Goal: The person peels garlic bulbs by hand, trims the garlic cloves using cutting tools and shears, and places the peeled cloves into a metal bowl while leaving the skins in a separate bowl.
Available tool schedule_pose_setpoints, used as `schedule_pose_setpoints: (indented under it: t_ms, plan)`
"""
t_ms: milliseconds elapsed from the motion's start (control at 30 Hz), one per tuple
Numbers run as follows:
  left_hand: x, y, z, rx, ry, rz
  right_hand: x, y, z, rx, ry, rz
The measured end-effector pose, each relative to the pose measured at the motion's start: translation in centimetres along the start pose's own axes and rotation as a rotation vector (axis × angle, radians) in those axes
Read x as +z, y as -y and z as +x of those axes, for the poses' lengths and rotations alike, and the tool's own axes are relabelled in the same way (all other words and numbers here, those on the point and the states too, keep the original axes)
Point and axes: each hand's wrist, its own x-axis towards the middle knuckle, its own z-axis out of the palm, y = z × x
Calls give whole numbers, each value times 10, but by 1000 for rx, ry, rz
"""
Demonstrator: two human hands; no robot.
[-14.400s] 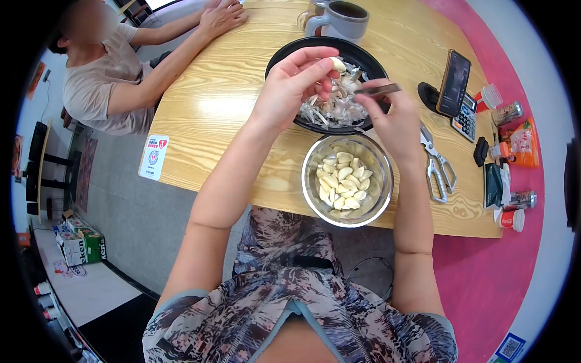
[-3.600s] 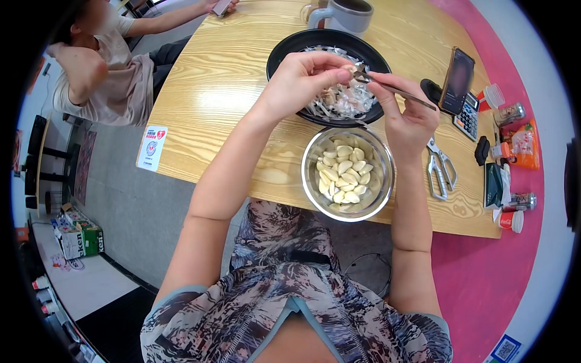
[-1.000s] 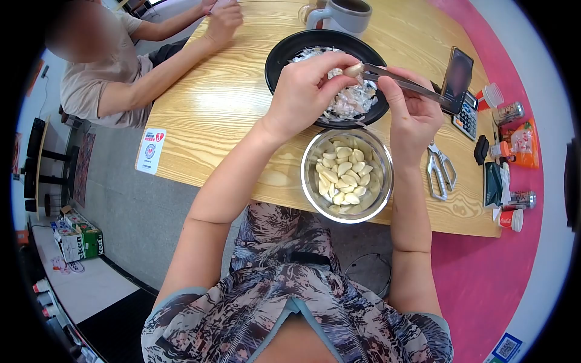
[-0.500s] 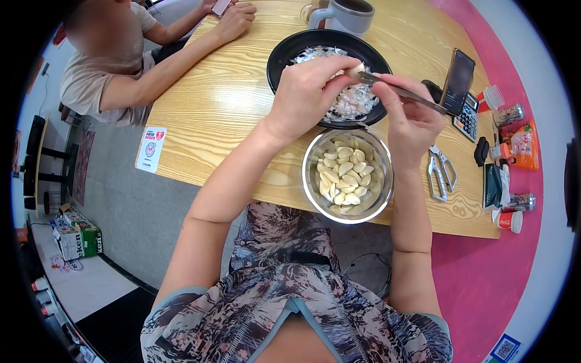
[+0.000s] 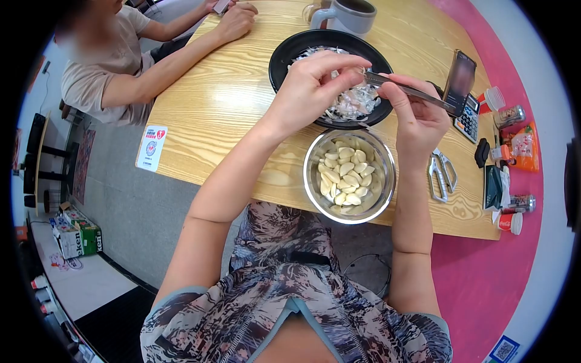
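Observation:
Above the black plate [image 5: 279, 55], my left hand [image 5: 311, 85] pinches a garlic clove [image 5: 361, 71], mostly hidden by the fingertips. My right hand [image 5: 420, 115] grips a small metal knife [image 5: 411, 91], its tip against the clove. Papery garlic skins [image 5: 354, 103] lie heaped on the plate below my hands. Nearer to me, a shiny steel bowl [image 5: 310, 190] holds several peeled garlic cloves [image 5: 348, 175]; it stands at the table's front edge, between my forearms.
Scissors [image 5: 442, 175] lie right of the bowl. A phone [image 5: 460, 81] is propped by a calculator [image 5: 467, 118]. Jars, a red cup [image 5: 510, 222] and an orange packet [image 5: 523, 147] line the right side. A mug [image 5: 351, 17] stands behind the plate. Another person [image 5: 115, 66] sits at left.
Both hands have shifted slightly to the right with the knife and clove. Less of the clove shows between my left fingertips now. The bowl and plate stay in place on the table.

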Motion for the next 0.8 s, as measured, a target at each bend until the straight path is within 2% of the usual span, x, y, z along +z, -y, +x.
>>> schedule_pose_setpoints:
  t_ms: [167, 400, 567, 800]
  plan:
    - [-1, -7, -1, -178, 18, -173, -1, -1, 0, 6, -7, 4]
    - [0, 6, 3, -178, -94, -358, 0, 2, 1, 13, -6, 4]
    - [-6, -1, 3, -326, -86, -557, 0, 2, 2, 26, -17, 15]
    - [-6, 1, 4, -355, -113, -583, -2, -1, 3, 37, -27, -15]
